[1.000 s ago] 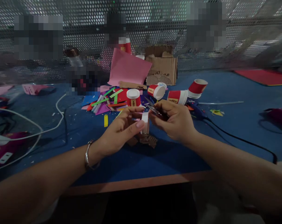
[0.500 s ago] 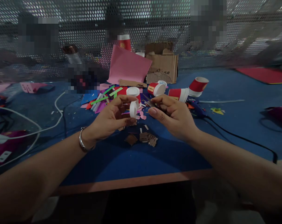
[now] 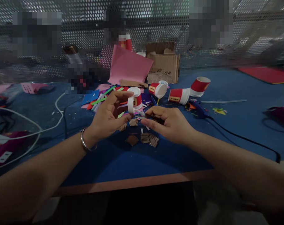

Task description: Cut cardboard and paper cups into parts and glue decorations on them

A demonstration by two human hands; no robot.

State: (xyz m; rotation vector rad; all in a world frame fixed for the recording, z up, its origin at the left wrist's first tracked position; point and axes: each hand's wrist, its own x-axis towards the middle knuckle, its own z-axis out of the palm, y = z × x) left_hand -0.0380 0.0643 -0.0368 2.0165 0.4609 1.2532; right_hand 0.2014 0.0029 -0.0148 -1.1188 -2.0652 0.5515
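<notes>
My left hand (image 3: 105, 114) holds a white paper cup piece (image 3: 131, 105), ring-like and seen nearly edge-on, between thumb and fingers. In my right hand (image 3: 173, 125) is a pair of scissors (image 3: 140, 117), its blades pointing left at the lower edge of that piece. Fingers hide the scissors' handles, and whether the blades touch the paper I cannot tell. Just behind the piece, an upside-down red and white paper cup (image 3: 137, 99) stands on the table. Torn cardboard scraps (image 3: 145, 137) lie below my hands.
More red paper cups (image 3: 179, 96) lie and stand to the right, beside a blue glue gun (image 3: 198, 109) with a black cord. Coloured paper strips (image 3: 99, 100) are heaped at left. Behind are pink paper (image 3: 130, 67), a cardboard box (image 3: 164, 69) and a perforated metal screen (image 3: 142, 22).
My right hand has moved down and left, bringing the scissors' blades to the white piece's lower edge. My left hand has shifted slightly left and up with the piece.
</notes>
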